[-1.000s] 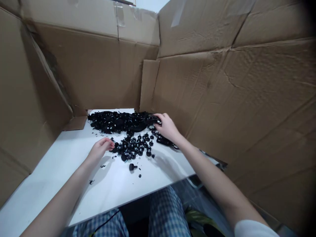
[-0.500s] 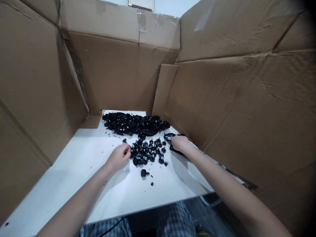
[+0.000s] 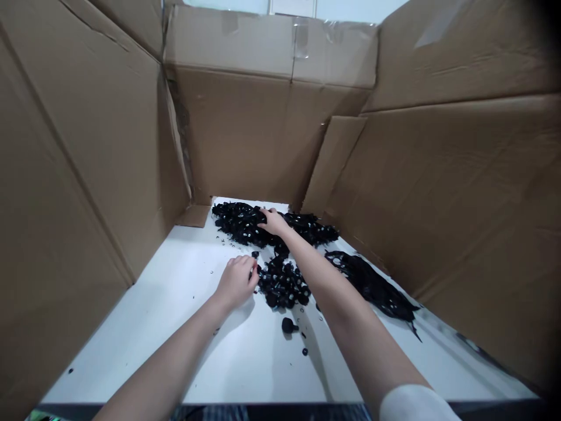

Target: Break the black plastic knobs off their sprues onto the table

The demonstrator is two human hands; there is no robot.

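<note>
Right hand (image 3: 272,221) is reaching into the far heap of black parts (image 3: 245,223), fingers curled among them, grip unclear. Left hand (image 3: 236,282) is resting closed beside the sorted knob cluster (image 3: 284,285) mid-surface (image 3: 175,327). Most of the heap is lying unsorted.

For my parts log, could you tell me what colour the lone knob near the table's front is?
Black, clearest in the head view: lone knob.

No readable text, label, brand or number on cardboard walls (image 3: 438,175), black parts (image 3: 245,222).

Assembly workstation: cardboard walls (image 3: 245,134) around heaped black parts (image 3: 245,225).
</note>
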